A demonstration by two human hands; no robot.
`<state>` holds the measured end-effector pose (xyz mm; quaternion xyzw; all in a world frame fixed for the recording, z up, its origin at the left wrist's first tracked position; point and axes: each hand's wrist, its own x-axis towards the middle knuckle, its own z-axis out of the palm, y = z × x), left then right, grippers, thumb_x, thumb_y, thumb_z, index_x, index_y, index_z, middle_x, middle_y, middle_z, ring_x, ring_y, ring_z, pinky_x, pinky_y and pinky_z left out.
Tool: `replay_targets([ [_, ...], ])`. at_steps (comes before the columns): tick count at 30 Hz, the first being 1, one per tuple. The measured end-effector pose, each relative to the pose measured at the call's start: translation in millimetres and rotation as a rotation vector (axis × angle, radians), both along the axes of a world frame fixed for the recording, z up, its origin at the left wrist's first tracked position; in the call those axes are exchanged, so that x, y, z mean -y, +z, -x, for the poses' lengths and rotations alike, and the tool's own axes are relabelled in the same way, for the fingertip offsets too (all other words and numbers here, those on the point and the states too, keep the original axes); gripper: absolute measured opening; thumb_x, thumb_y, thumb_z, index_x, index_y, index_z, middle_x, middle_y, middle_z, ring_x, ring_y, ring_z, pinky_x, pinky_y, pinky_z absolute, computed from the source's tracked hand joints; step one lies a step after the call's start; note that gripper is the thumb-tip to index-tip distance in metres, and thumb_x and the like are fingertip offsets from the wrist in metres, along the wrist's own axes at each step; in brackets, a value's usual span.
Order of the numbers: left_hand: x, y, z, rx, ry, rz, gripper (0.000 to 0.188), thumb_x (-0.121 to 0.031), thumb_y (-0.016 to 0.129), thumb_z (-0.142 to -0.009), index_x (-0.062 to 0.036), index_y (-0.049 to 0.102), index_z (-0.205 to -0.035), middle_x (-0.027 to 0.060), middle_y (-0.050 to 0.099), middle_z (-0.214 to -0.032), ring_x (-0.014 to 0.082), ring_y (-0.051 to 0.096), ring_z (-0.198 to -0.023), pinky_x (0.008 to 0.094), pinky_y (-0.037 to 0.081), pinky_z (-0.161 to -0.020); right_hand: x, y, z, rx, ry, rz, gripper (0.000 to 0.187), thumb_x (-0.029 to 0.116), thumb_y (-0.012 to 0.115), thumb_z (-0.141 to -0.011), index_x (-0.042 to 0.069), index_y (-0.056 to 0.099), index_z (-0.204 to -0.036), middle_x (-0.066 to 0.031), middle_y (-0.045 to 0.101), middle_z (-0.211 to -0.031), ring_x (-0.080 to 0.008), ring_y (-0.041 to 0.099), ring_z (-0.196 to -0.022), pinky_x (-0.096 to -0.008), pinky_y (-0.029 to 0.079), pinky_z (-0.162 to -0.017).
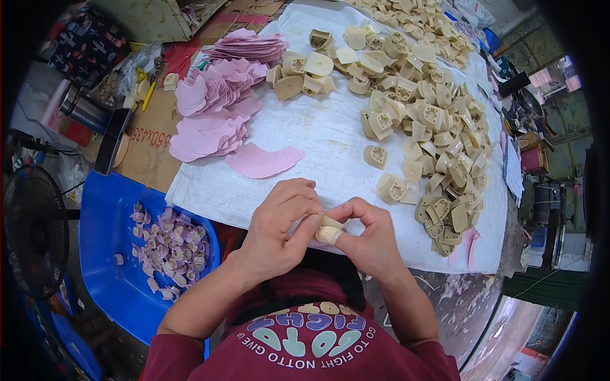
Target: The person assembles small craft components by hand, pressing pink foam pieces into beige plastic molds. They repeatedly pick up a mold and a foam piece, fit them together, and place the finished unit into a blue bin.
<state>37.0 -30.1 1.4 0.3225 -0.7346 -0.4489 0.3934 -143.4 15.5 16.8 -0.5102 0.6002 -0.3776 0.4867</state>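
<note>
Close to the table's front edge, my left hand (279, 225) and my right hand (370, 240) meet, fingers closed around a small beige plastic shoe heel (332, 222). My fingers cover most of it, and a sliver of pink shows beneath. Something pale, like tape, wraps my right thumb. Just beyond my left hand lies a single curved pink sheet piece (264, 161). Stacked pink cut pieces (219, 86) sit farther off to the left. Many loose beige heels (438, 120) are heaped on the right, with a few nearer ones (390, 188) beyond my right hand.
A white woven sheet (305, 127) covers the table. At lower left, a blue basin (105, 247) holds pink-covered heels (171, 247). A phone (113, 141), a steel tumbler (86, 106) and a yellow pen (149, 96) are at left, above a black fan (35, 232).
</note>
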Motion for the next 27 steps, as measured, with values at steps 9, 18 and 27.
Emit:
replay_targets([
  [9,-15,3,-11,-0.486,-0.015,-0.223,0.018,0.007,0.063,-0.083,-0.0023,0.059,-0.098,0.0168,0.045,-0.125,0.0164,0.060,-0.099,0.0284,0.049,-0.083,-1,30,7,-0.384,0.141,0.543,0.069,0.019,0.081,-0.072,-0.001,0.049,-0.130,-0.0194,0.053,-0.128,-0.0270,0.051,-0.119,-0.0382,0.039,-0.101],
  [18,-20,23,-7,-0.262,-0.029,0.262,0.027,0.008,0.070,-0.070,-0.0031,0.064,-0.093,0.0195,0.062,-0.108,0.0275,0.066,-0.087,0.0307,0.054,-0.071,-23,8,14,0.797,-0.071,-0.029,0.034,0.015,0.065,-0.089,-0.007,0.062,-0.114,-0.0203,0.067,-0.110,-0.0248,0.064,-0.105,-0.0377,0.047,-0.097],
  [27,-16,20,6,0.031,0.083,0.446,0.023,0.009,0.066,-0.067,0.0015,0.062,-0.088,0.0175,0.062,-0.095,0.0280,0.064,-0.074,0.0325,0.052,-0.060,-25,22,-3,0.573,-0.168,-0.032,0.028,0.007,0.056,-0.094,-0.005,0.062,-0.119,-0.0146,0.066,-0.115,-0.0153,0.062,-0.104,-0.0284,0.045,-0.095],
])
